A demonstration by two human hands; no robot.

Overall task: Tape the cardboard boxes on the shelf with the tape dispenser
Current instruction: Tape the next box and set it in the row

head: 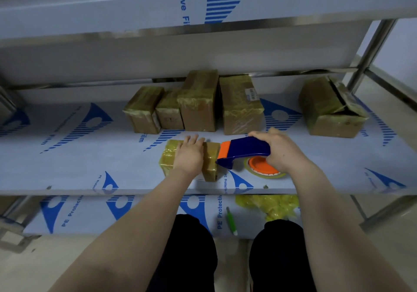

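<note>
- The steel shelf [90,161], covered in white film with blue print, carries all the work items. Both hands reach in over its front edge.
- A row of four cardboard boxes [198,106] stands beyond the left hand, at the back of the shelf. The boxes touch one another and are banded in yellowish tape. The third from the left is the tallest.
- A lone cardboard box [331,111] sits beyond and to the right of the right hand, well apart from the row. It is tape-wrapped, and a dark gap shows along its top flaps.
- The small cardboard box [168,156] lies directly under the left hand, near the shelf's front edge. It is wrapped in yellowish tape and shows on both sides of the hand.
- The left hand [190,154] lies palm down on that box with its fingers straight and together, pressing on the top face.
- The right hand [279,152] has its fingers curled round the rear of the tape dispenser [246,150].
- The dispenser is blue with an orange front plate. Its nose meets the right end of the small box, just beside the left hand.
- The tape roll [261,168], with an orange hub, sits beneath the right hand's fingers.
- A crumpled wad of yellow tape [270,206] lies on the lower tier [74,212], below the right forearm.
- A green stick-shaped tool [231,221] lies just left of the wad. Its type cannot be told.
</note>
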